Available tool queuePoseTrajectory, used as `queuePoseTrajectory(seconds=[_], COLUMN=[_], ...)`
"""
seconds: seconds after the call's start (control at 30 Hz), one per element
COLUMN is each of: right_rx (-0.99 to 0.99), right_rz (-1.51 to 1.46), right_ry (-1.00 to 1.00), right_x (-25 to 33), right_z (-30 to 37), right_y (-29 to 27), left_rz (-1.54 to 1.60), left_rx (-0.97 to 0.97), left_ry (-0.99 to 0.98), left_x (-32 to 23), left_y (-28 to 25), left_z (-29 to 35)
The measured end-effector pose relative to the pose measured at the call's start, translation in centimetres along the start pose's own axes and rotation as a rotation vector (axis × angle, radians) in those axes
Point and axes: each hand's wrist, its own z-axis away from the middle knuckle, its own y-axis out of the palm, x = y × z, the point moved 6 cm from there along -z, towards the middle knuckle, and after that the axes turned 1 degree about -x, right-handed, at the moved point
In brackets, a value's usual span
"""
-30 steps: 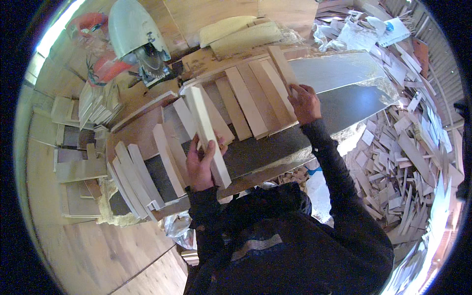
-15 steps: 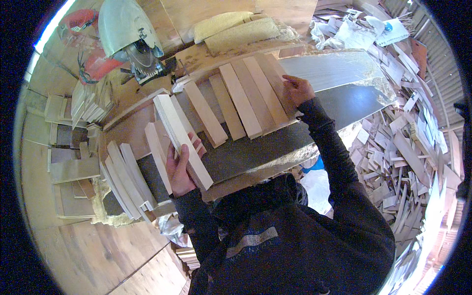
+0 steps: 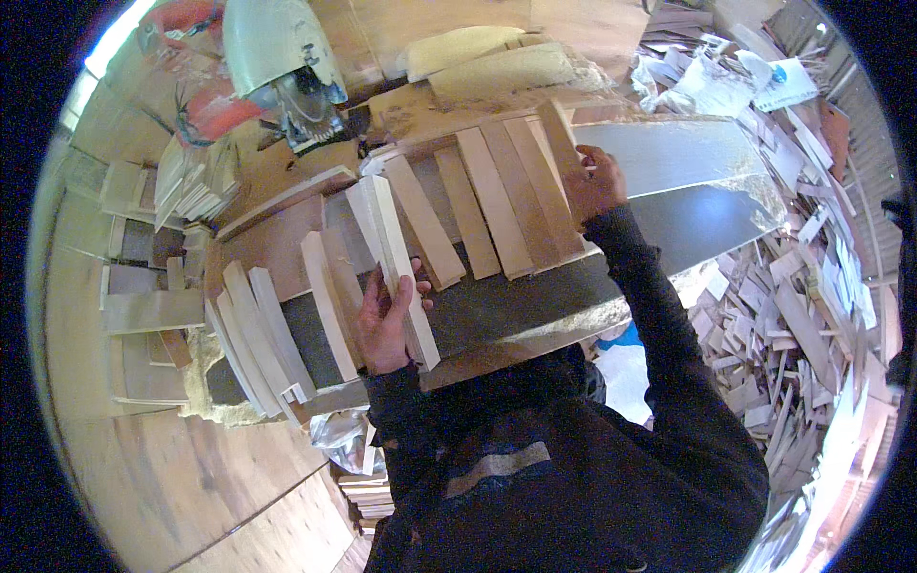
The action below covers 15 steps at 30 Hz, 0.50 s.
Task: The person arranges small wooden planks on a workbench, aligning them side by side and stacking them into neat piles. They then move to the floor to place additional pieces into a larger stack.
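My left hand (image 3: 385, 329) is closed round a pale wooden strip (image 3: 390, 229), its thumb on the strip's face and its fingers at the far side. The strip is raised at a slant over the dark bench top (image 3: 506, 304). At the right end of a row of flat wooden strips, my right hand (image 3: 596, 181) grips another strip (image 3: 559, 138) by its right side, and that strip is tipped up from the row. Part of it is hidden behind the hand. Between the hands lie several strips, such as a light one (image 3: 492, 196), side by side.
A circular saw (image 3: 287, 72) stands at the back left, near stacked thin boards (image 3: 199, 181). More strips (image 3: 258, 334) lean together at the bench's left end. Wood offcuts (image 3: 764, 315) are heaped on the right. Sawdust-covered boards (image 3: 497, 72) lie behind the bench.
The strip at the row's right end has tipped up in my right hand, whose fingers have closed on it. My left hand still holds its strip, now turned more upright. The whole view has shifted slightly.
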Motion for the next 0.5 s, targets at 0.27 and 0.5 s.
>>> queuePoseTrajectory(seconds=[0.27, 0.5], right_rx=[0.169, 0.593], right_rz=[-0.45, -0.654], right_ry=[-0.274, -0.135], right_x=[11.4, 14.9], right_z=[4.7, 9.9], right_y=[-1.5, -3.2], left_rz=[0.232, 0.235], left_rx=[0.08, 0.286], left_ry=[0.07, 0.047], left_x=[-3.3, -1.5], left_y=[2.0, 9.4], left_z=[-0.4, -1.0])
